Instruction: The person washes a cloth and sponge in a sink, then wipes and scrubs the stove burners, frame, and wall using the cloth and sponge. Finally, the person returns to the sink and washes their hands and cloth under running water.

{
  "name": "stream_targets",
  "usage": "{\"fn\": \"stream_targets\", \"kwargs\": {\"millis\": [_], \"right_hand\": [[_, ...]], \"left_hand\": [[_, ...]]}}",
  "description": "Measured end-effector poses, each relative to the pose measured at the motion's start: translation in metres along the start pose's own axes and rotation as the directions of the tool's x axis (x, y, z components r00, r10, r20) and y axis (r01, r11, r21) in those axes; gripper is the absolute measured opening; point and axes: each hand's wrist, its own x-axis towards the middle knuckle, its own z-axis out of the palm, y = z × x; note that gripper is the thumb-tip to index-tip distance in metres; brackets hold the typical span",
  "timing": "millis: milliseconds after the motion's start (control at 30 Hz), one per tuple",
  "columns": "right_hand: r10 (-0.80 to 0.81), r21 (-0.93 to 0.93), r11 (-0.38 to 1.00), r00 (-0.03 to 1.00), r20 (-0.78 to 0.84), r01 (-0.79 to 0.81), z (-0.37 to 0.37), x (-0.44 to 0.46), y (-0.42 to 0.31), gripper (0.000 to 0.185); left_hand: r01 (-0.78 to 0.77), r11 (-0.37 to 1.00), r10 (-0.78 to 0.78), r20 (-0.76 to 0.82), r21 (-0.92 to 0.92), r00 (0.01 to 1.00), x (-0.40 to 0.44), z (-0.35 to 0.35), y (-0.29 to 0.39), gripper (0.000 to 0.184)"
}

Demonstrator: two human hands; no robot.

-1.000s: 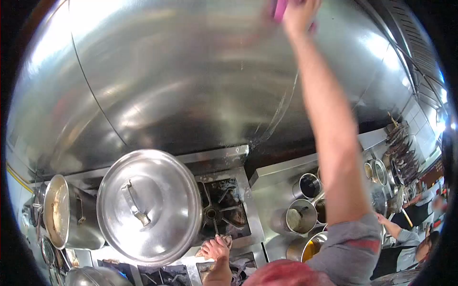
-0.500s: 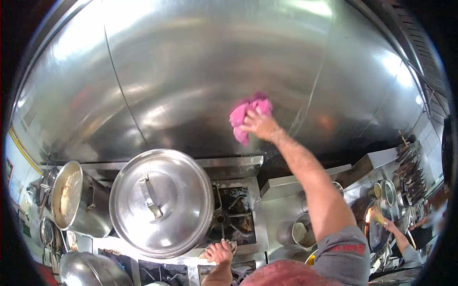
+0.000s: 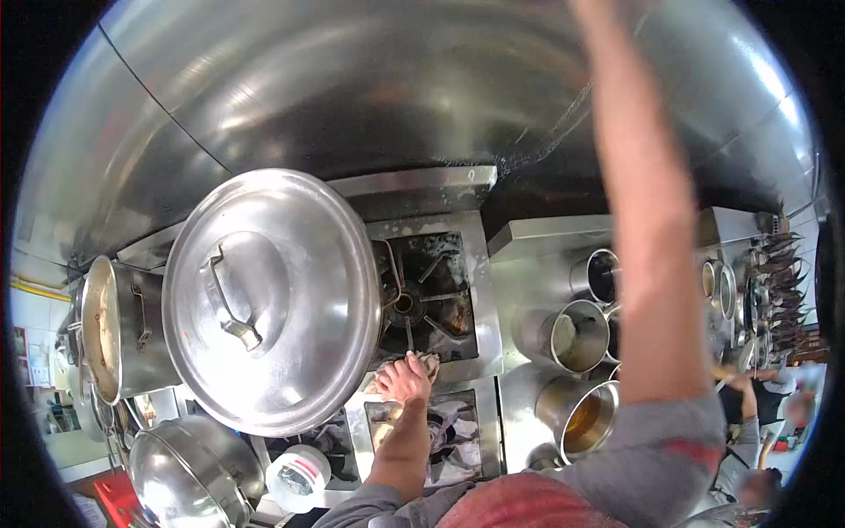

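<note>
My left hand (image 3: pixel 405 380) rests at the front of the stove, its fingers closed on a crumpled brownish cloth (image 3: pixel 430 364). Just beyond it is a black burner grate (image 3: pixel 444 304), and the large round steel lid (image 3: pixel 295 317) lies to its left. My right arm reaches up across the view towards the steel wall panel (image 3: pixel 370 97). Only a blurred part of my right hand (image 3: pixel 600 7) shows at the top edge; its fingers and anything in them are out of sight.
A deep steel pot (image 3: pixel 145 330) stands left of the lid, with a rounded steel vessel (image 3: pixel 189 471) and a white tub (image 3: pixel 297 477) nearer. Open pots (image 3: pixel 578 336) stand right of the burner. Co-workers (image 3: pixel 761 414) are at the far right.
My right hand has moved up from the middle of the wall to the top edge, and the pink cloth has left the view. The camera view has tilted down. My left hand stays on its cloth.
</note>
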Motion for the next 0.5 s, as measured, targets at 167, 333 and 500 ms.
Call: {"fn": "stream_targets", "kwargs": {"millis": [167,333,500], "right_hand": [[0.635,-0.128,0.762,0.693,0.341,-0.635,-0.064,-0.3,-0.041,0.065],[0.958,0.079,-0.063,-0.038,0.284,-0.995,-0.054,-0.367,-0.07,0.057],[0.932,0.029,-0.354,-0.35,0.1,-0.935,-0.052,-0.203,-0.007,0.044]], "left_hand": [[0.008,1.0,-0.009,0.056,0.015,0.998,0.0,0.0,0.002,0.034],[0.024,0.998,-0.03,0.125,0.051,0.992,-0.003,0.001,-0.001,0.035],[-0.068,0.998,0.068,-0.077,0.004,0.995,0.001,-0.003,0.001,0.033]]}}
